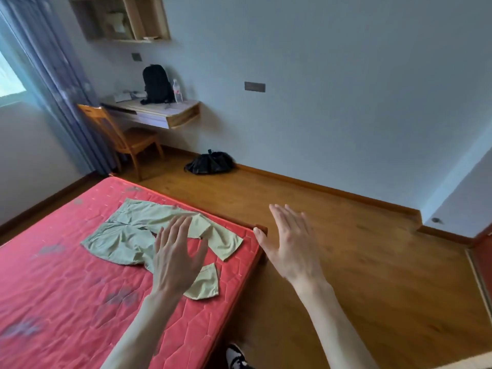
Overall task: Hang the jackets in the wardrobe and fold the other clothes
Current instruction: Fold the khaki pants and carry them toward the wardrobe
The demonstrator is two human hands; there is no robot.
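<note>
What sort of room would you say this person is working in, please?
Most likely a bedroom, perhaps a dorm or rental room. A red quilted mattress with light green trousers spread on it fills the foreground, and a wall-mounted desk with a wooden chair stands by the curtained window.

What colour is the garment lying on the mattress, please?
Pale green, plain with no pattern, seen in the head view: the garment lies on the red mattress.
</note>
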